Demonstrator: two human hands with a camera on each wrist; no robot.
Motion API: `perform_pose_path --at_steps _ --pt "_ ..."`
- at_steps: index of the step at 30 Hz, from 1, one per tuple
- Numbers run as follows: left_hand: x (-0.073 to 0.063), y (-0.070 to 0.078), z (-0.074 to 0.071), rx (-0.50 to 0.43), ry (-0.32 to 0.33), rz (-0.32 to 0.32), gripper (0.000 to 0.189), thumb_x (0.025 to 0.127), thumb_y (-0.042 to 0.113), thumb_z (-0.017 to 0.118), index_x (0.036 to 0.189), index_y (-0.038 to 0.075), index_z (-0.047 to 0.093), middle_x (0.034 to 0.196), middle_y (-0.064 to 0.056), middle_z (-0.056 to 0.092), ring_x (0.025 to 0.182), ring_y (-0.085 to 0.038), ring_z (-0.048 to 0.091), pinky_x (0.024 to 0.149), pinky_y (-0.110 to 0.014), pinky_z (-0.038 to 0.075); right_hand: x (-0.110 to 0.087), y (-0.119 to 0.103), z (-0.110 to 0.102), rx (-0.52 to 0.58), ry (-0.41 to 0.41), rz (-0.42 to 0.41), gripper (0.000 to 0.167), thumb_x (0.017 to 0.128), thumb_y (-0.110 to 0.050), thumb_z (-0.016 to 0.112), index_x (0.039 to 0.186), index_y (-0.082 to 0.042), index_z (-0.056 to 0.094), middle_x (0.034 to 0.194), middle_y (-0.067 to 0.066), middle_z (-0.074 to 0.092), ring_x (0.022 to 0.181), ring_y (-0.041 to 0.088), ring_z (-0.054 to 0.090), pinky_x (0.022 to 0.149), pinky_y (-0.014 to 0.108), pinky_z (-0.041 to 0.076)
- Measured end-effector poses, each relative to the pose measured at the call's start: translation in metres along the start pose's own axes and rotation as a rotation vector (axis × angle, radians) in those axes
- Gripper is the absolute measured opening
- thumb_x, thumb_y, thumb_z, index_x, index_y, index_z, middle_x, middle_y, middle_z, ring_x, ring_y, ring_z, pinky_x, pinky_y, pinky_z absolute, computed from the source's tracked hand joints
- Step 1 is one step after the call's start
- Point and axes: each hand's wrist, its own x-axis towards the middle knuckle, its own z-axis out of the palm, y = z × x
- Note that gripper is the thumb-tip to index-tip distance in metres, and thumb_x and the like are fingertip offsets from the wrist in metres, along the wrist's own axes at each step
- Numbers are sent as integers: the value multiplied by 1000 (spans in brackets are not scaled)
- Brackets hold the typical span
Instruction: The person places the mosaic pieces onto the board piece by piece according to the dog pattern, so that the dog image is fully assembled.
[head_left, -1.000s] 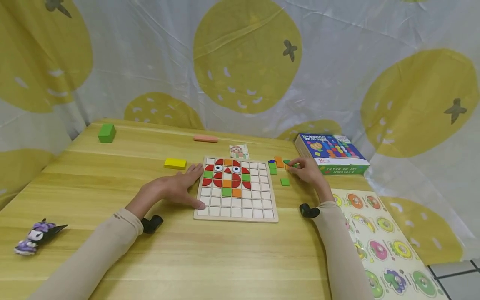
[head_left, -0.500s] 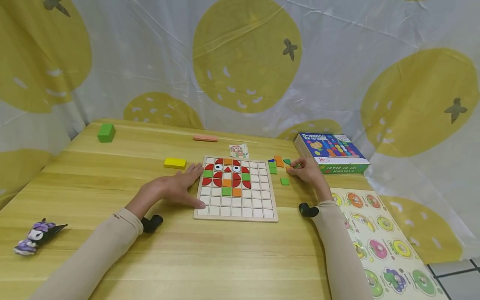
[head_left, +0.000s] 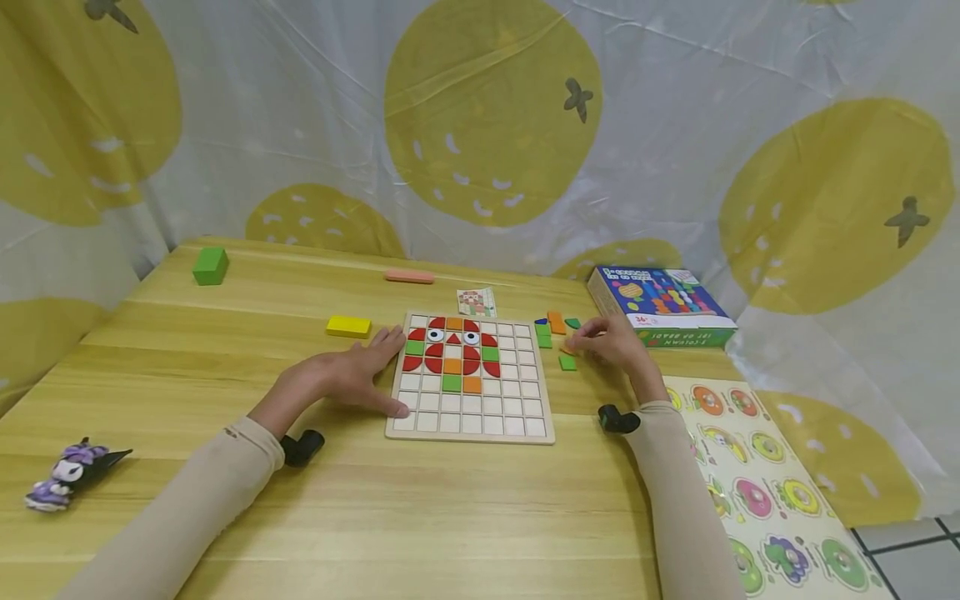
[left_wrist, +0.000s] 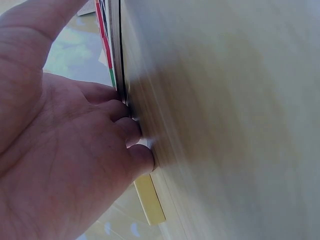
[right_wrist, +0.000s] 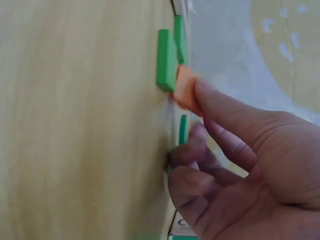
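Note:
My right hand (head_left: 613, 343) pinches a small orange tile (right_wrist: 186, 89) between thumb and fingers, close to the table to the right of the grid board. Beside it lies a green square tile (head_left: 567, 363), which overlaps the orange one in the right wrist view. Spread along the left edge of the wooden grid board (head_left: 513, 408), my left hand (head_left: 351, 377) has its thumb on the lower left corner and its fingertips at the upper left side. Red, green and orange tiles form a face with two round eyes (head_left: 471, 338) on the board.
Several loose tiles, including a green one (head_left: 543, 337) and an orange one (head_left: 555, 322), lie right of the board. A picture card (head_left: 476, 302) sits behind it. A yellow block (head_left: 348, 326), toy box (head_left: 663, 307), fruit puzzle board (head_left: 750, 458) and figurine (head_left: 69, 475) surround the work.
My right hand has drawn the orange tile slightly toward me and left, from beside the dark green piece to near the green square. The left hand stays on the board.

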Motion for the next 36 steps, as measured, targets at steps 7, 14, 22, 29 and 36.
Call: perform_pose_path --at_steps 7,14,22,29,36 --pt "0 0 0 -4 -2 -3 128 90 56 83 171 -2 3 178 -27 -7 164 -51 -4 129 -71 6 -3 -20 2 65 -137 -79 21 102 -21 78 101 0 78 79 7 71 66 24 55 60 33 48" --pt "2 -2 -1 -3 -1 -8 128 91 57 83 171 -3 3 179 -26 -7 165 -48 -5 130 -69 5 1 -53 24 130 -321 -226 14 103 -7 73 106 5 80 81 12 68 64 24 52 58 30 46" --pt "0 -3 0 -42 -4 21 135 86 65 83 171 -3 4 178 -27 -7 164 -49 -7 128 -71 2 -1 -76 49 92 -476 -341 10 100 -2 76 105 3 83 96 6 80 76 15 62 69 22 53" --pt "1 -2 0 -17 -3 13 129 90 59 83 171 -2 3 178 -27 -7 164 -49 -5 129 -70 4 -6 -86 59 55 -552 -390 7 98 -2 79 102 1 84 96 6 81 81 15 64 77 24 57" --pt "0 -2 0 -35 -1 10 131 88 58 84 171 -3 4 178 -27 -7 164 -49 -5 129 -71 3 -3 -86 65 -4 -533 -420 5 95 -1 81 98 -1 85 96 6 82 80 14 68 80 26 61"
